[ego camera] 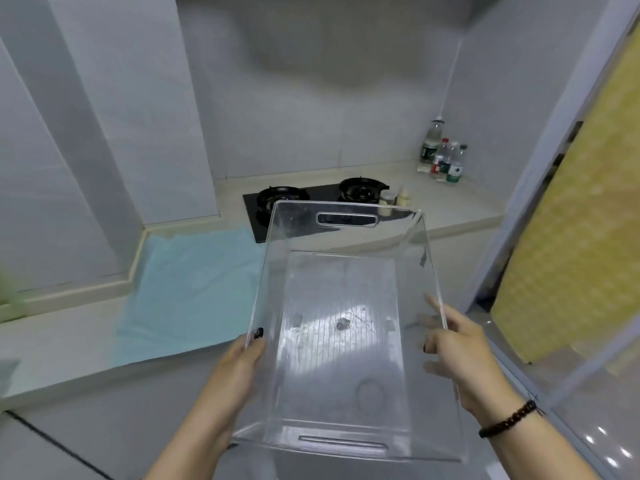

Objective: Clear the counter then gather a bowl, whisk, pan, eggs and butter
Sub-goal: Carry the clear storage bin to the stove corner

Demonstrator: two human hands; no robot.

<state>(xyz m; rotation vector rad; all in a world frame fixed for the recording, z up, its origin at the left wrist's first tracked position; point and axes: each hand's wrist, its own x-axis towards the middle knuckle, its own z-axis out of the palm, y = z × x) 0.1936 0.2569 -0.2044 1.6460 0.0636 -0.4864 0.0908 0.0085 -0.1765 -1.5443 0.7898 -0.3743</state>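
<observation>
I carry an empty clear plastic bin (343, 348) with slot handles at both ends, held in the air in front of the counter (69, 348). My left hand (242, 358) grips its left wall, thumb hooked over the rim. My right hand (457, 344) holds the right wall, thumb inside and fingers along the outside. No bowl, whisk, pan, eggs or butter shows in this view.
A light blue cloth (187, 289) lies spread on the counter left of a black two-burner gas hob (311, 199). Small jars (394, 199) stand beside the hob. Several bottles (443, 157) fill the back right corner. A yellow patterned panel (568, 244) stands at right.
</observation>
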